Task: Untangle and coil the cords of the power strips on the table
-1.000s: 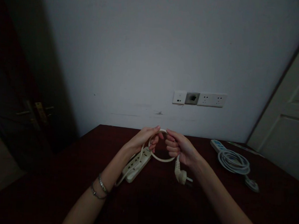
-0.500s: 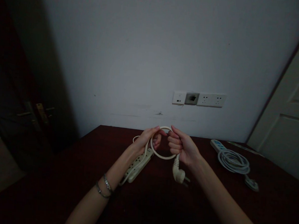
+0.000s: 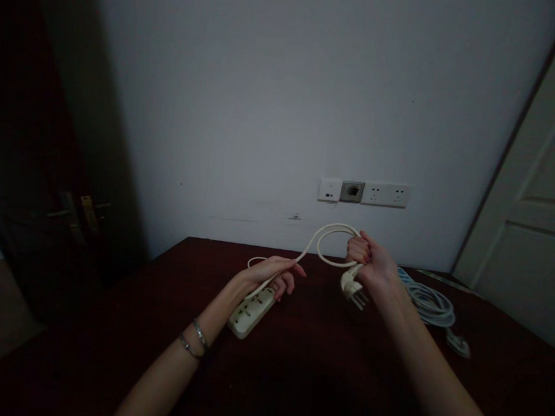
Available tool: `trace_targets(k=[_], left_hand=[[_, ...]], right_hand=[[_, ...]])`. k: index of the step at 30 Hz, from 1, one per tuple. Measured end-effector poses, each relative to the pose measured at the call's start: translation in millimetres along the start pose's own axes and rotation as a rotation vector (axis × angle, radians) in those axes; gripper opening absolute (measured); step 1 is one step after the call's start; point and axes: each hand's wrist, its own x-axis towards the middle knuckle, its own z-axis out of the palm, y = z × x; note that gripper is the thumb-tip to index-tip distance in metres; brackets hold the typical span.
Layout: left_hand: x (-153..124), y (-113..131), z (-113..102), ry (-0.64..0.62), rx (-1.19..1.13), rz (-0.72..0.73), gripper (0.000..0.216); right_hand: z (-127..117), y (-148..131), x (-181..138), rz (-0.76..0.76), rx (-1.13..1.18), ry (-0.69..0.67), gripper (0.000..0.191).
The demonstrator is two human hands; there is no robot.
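A white power cord (image 3: 314, 235) runs between my two hands above the table. My right hand (image 3: 365, 256) is closed round a loop of it, and the plug (image 3: 351, 286) hangs just below that fist with its prongs pointing down and right. My left hand (image 3: 274, 273) pinches the cord between thumb and forefinger, its other fingers loosely curled. Under the left hand lies a white power strip (image 3: 248, 318), partly covered by the hand; the cord passes over it along the wrist, and a thin bend of cord shows behind.
A second power strip (image 3: 404, 275) with a coiled grey cord (image 3: 433, 305) and its plug (image 3: 458, 343) lies to the right on the dark red table (image 3: 297, 370). Wall sockets (image 3: 385, 195) sit above the table's back edge. Doors stand at left (image 3: 33, 158) and right (image 3: 536, 246).
My right hand has moved right and slightly up with the plug and loop, drawing away from my left hand. A longer stretch of cord now spans between them.
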Motion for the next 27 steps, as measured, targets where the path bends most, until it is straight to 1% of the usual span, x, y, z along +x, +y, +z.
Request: trace_targets(k=[2, 4, 8, 11, 14, 16, 18, 20, 21, 24, 25, 27], left_hand=[[-8, -2, -1, -0.026, 0.013, -0.028, 0.035], [-18, -2, -2, -0.02, 0.039, -0.035, 0.033], [-35, 4, -8, 0.072, 0.156, -0.033, 0.035], [-41, 11, -11, 0.16, 0.412, 0.047, 0.034], [-41, 13, -11, 0.216, 0.71, 0.121, 0.03], [-39, 10, -9, 0.229, 0.829, 0.114, 0.029], [-36, 6, -6, 0.219, 0.878, 0.082, 0.028], [-34, 2, -3, 0.174, 0.849, 0.032, 0.028], [-33, 1, -1, 0.13, 0.803, -0.009, 0.028], [-31, -1, 2, -0.005, 0.581, -0.144, 0.031], [-30, -2, 2, -0.015, 0.5, -0.159, 0.031], [-28, -3, 2, 0.021, 0.377, -0.126, 0.032]], right_hand=[[-4, -10, -3, -0.039, 0.017, 0.002, 0.033], [-6, -18, -6, -0.08, 0.041, 0.026, 0.033], [-6, -29, -9, -0.097, -0.008, 0.061, 0.035], [-3, -32, -9, -0.087, -0.088, 0.065, 0.039], [1, -30, -10, -0.082, -0.096, 0.068, 0.04], [3, -29, -10, -0.068, -0.091, 0.068, 0.04], [5, -27, -10, -0.052, -0.095, 0.076, 0.039], [7, -25, -10, -0.042, -0.113, 0.078, 0.038], [9, -24, -11, -0.036, -0.129, 0.071, 0.038], [16, -21, -14, -0.013, -0.182, 0.017, 0.036], [19, -20, -15, -0.01, -0.189, -0.005, 0.036], [24, -19, -18, -0.014, -0.18, -0.042, 0.035]])
